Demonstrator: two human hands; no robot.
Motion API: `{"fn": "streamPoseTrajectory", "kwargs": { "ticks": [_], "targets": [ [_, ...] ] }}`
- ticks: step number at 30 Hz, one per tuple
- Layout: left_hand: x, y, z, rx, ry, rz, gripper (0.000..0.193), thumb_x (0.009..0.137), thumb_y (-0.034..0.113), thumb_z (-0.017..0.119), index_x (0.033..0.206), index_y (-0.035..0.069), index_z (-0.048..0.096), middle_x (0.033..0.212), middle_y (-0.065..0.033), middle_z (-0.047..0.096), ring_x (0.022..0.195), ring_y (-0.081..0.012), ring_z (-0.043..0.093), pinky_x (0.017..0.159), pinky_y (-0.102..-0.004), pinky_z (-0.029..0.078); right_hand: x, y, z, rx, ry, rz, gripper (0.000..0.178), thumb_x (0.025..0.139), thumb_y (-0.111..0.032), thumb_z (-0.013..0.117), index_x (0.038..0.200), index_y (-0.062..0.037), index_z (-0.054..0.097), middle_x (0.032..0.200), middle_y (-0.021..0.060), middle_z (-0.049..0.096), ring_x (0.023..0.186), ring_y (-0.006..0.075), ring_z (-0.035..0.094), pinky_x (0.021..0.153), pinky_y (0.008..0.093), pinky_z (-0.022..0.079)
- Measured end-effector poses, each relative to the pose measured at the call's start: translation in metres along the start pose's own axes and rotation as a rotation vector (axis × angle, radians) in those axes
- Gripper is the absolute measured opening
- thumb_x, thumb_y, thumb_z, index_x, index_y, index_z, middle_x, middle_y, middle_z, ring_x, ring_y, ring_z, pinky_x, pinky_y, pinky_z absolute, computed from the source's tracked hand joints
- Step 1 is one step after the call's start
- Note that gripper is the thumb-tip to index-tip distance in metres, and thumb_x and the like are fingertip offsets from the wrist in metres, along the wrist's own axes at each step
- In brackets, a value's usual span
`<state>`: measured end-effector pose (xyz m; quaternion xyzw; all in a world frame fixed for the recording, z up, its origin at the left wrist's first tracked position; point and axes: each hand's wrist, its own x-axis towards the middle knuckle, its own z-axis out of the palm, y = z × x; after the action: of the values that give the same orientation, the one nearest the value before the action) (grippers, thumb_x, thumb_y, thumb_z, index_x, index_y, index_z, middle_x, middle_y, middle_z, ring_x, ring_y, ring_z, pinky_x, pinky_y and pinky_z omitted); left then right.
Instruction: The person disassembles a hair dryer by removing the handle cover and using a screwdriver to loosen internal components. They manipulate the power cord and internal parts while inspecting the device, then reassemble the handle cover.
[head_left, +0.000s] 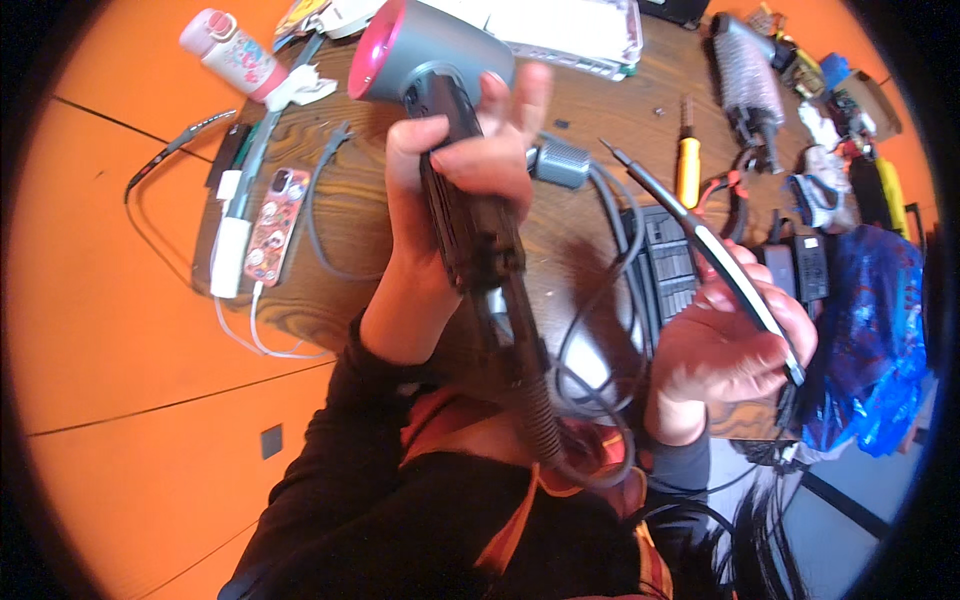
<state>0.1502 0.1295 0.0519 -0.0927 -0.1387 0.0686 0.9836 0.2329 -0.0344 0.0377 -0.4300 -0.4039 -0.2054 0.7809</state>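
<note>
My left hand (460,180) is wrapped round the dark handle of a hair dryer (450,50). Its grey head has a pink ring at the left end and hangs over the table. The lower handle looks opened up, with dark inner parts showing, and a ribbed cable sleeve (540,425) runs down from it. A grey perforated cylinder (560,163) sits just right of my left fingers. In my right hand (730,340) is a slim black-and-white pen-shaped tool (735,270), its thin tip pointing up-left toward the dryer. Whether that tip is a screwdriver bit I cannot tell.
On the wooden table (350,210) lie a phone (277,225) in a patterned case, a yellow-handled screwdriver (689,170), red-handled pliers (735,190), and a hairbrush-like styler (745,75). A pink-and-white bottle (235,55) stands far left; a blue plastic bag (870,340) hangs at right. Grey cable loops cross the middle.
</note>
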Motion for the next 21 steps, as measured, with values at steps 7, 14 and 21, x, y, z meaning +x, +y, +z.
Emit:
{"fn": "streamPoseTrajectory", "kwargs": {
  "ticks": [7, 14, 21],
  "targets": [
    [-0.007, -0.02, -0.004, 0.085, 0.045, -0.148, 0.057, 0.073, 0.003, 0.054, 0.125, -0.005, 0.032, 0.142, -0.0119, 0.009, 0.052, -0.0057, 0.046, 0.051, -0.0179, 0.041, -0.001, 0.008, 0.008, -0.041, 0.025, 0.006, 0.031, 0.088, -0.031, 0.046, 0.093, -0.0005, 0.042, 0.065, 0.0137, 0.054, 0.055, 0.0205, 0.055, 0.057, 0.0301, 0.046],
    [-0.003, -0.018, -0.007, 0.118, 0.023, -0.148, 0.058, 0.069, 0.012, 0.053, 0.123, -0.001, 0.035, 0.134, -0.0086, 0.029, 0.054, -0.0045, 0.041, 0.056, -0.0181, 0.041, -0.007, 0.017, 0.01, -0.054, 0.027, 0.033, 0.029, 0.089, -0.028, 0.045, 0.095, -0.0004, 0.043, 0.078, 0.0145, 0.055, 0.062, 0.0206, 0.058, 0.058, 0.0286, 0.049],
    [-0.003, -0.014, -0.009, 0.138, 0.022, -0.115, 0.061, 0.07, 0.012, 0.052, 0.126, 0.0, 0.03, 0.137, -0.0072, 0.026, 0.055, -0.0042, 0.042, 0.057, -0.0183, 0.04, -0.006, 0.013, 0.007, -0.073, 0.043, 0.015, 0.026, 0.09, -0.027, 0.044, 0.094, -0.0017, 0.044, 0.083, 0.0107, 0.053, 0.064, 0.0185, 0.057, 0.058, 0.0259, 0.046]
  ]
}}
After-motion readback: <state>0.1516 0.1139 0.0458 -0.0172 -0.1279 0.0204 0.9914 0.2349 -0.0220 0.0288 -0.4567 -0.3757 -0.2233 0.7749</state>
